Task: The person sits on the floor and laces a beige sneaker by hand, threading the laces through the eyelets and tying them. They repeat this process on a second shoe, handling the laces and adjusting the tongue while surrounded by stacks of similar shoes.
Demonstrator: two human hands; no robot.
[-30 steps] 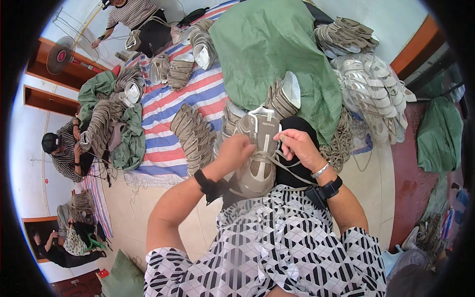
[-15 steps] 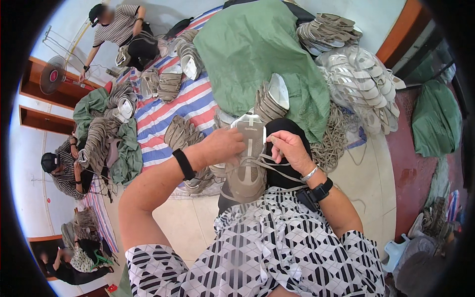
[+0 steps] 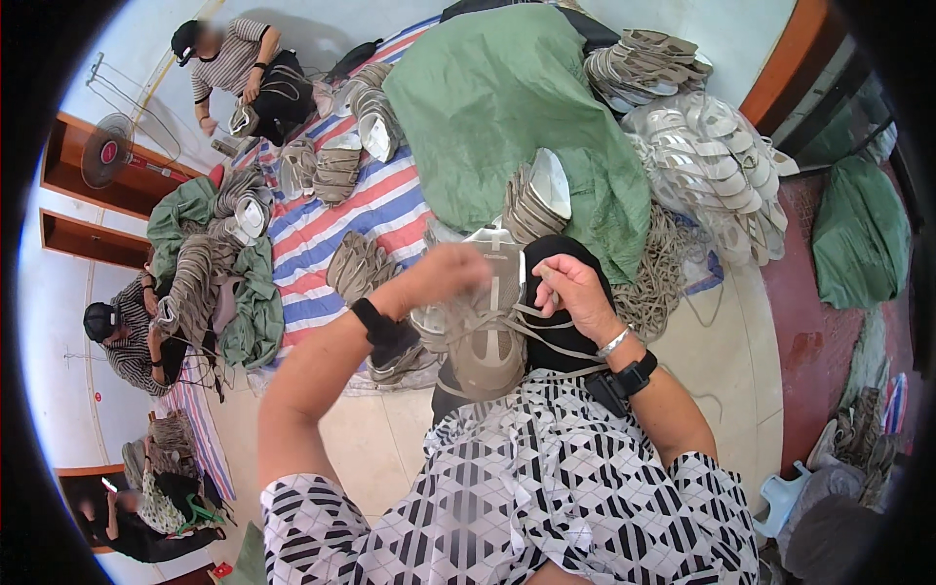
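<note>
A grey-brown shoe upper [image 3: 490, 363] lies across my lap, toe toward me. A pale strip runs down its tongue [image 3: 500, 276], and loose shoelaces [image 3: 561, 348] trail from its eyelets to the right. My left hand [image 3: 447, 277] hovers over the left edge of the tongue, its fingers smeared by motion. Beside the right edge, my right hand [image 3: 577, 292] has its thumb and fingertips pressed together, with a lace running into its lower fingers. What the fingertips themselves pinch is too small to make out.
A stack of nested uppers [image 3: 536, 200] stands beyond my knees against a green sheet [image 3: 497, 107]. Bundled laces [image 3: 651, 283] lie to the right, below bagged pale uppers [image 3: 721, 161]. More uppers [image 3: 356, 265] rest on the striped mat [image 3: 322, 253]. Co-workers sit at left near a fan [image 3: 105, 151].
My left hand has lifted slightly and moves quickly by the tongue. My right hand stays nearly in place. At upper left, a co-worker's arm has drawn back toward the lap.
</note>
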